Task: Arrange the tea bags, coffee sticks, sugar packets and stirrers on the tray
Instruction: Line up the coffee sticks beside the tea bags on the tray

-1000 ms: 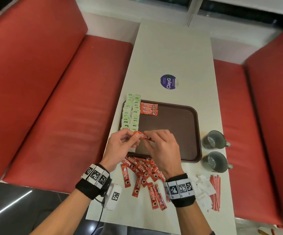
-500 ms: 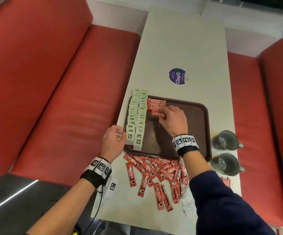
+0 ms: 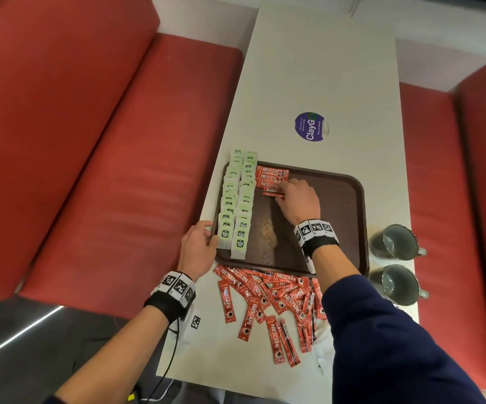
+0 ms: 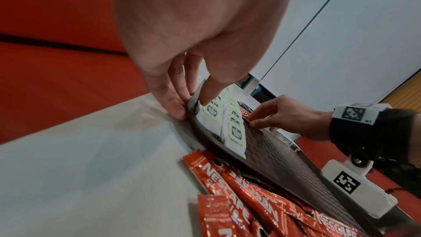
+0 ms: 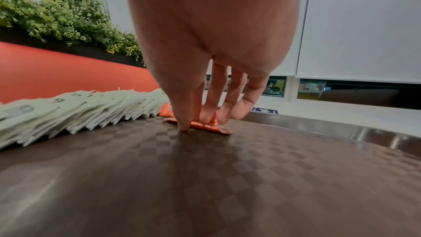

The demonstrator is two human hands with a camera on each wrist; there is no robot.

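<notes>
Since half a second ago the right hand point(image 3: 298, 199) has barely shifted: it stays over the far left part of the brown tray point(image 3: 337, 217), fingertips point(image 5: 206, 117) down on a red coffee stick point(image 3: 273, 194) that now lies flat on the tray floor, the nearest of a short row of sticks point(image 3: 272, 177) printed "NESCAFE CLASSIC". Thumb and fingers bracket that stick and press on it; whether they pinch it or only hold it down cannot be told. A second ago both hands held one stick above the tray's near edge.

Just left of the pressing fingers run two overlapping rows of pale green tea bags point(image 3: 237, 199), their dark labels too small to read. The left hand point(image 3: 198, 249) has stayed at the tray's near left corner, thumb over the rim and fingers under its outer edge, grasping it.

Toward the wrist from the right hand, off the tray, a loose heap of more "NESCAFE CLASSIC" sticks point(image 3: 268, 298) lies on the white table point(image 3: 308, 68). Beyond the fingertips a round purple sticker point(image 3: 310, 126) reads "ClayG". Well right of the grip stand two grey mugs point(image 3: 397, 263).
</notes>
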